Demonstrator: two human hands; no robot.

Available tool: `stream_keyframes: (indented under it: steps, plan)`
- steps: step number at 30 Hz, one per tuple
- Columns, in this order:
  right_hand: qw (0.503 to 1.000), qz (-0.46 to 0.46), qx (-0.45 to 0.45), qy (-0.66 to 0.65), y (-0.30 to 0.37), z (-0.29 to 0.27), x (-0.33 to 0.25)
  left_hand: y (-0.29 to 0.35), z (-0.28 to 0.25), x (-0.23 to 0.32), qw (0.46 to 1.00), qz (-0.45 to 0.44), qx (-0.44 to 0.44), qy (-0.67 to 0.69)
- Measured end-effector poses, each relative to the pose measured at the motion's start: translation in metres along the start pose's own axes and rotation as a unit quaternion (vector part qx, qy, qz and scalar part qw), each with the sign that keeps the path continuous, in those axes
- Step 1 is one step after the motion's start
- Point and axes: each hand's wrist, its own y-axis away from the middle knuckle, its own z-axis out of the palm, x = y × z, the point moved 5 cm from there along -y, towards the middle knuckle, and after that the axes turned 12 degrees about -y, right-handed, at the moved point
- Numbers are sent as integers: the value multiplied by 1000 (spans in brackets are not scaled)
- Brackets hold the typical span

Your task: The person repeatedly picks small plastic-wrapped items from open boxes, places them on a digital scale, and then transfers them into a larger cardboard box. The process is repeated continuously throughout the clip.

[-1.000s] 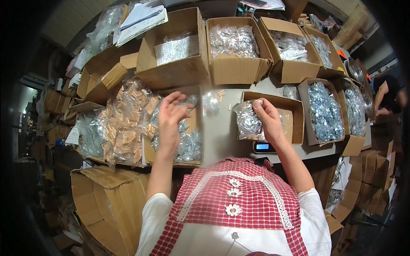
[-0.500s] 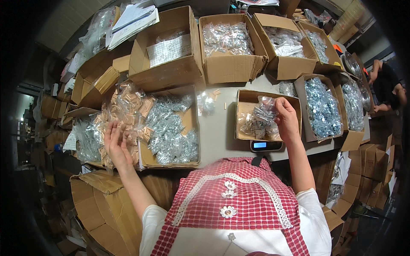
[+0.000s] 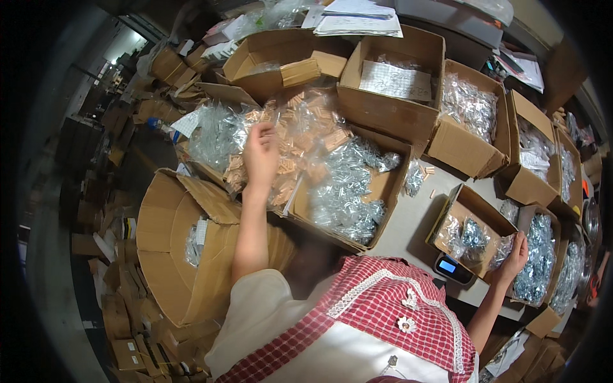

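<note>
Over the pile of clear bags of wooden dowels [image 3: 297, 137], my left hand [image 3: 260, 153] has its fingers curled together; what they pinch, if anything, is blurred. My right hand [image 3: 518, 255] is closed on a clear plastic bag [image 3: 502, 251] at the right end of a shallow cardboard box [image 3: 480, 199]. More clear bags with small metal parts [image 3: 474, 235] lie inside that box. A scale [image 3: 454, 269] with a lit blue display shows under the box's near edge.
Beside the dowels, an open carton [image 3: 403, 185] holds bags of silvery hardware [image 3: 351, 191]. More cartons of bagged parts [image 3: 469, 105] line the back, and a box of bluish metal parts [image 3: 539, 255] stands at right. A large open carton [image 3: 169, 255] sits at the lower left. A few loose dowels [image 3: 433, 193] lie on the table.
The view has swung left. My left hand has gone from open fingers to curled ones over the dowel bags. My right hand has lowered its bag to the shallow box's right end.
</note>
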Motion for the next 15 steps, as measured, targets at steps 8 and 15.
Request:
stream_keyframes:
  steps: [8, 15]
  plan:
    - [987, -1, -79, 137, 3, 5, 9, 47, 48, 52, 860, 303, -162, -378]
    - [992, -14, -39, 121, 5, -7, 9, 16, 24, 30, 962, 134, -116, -209]
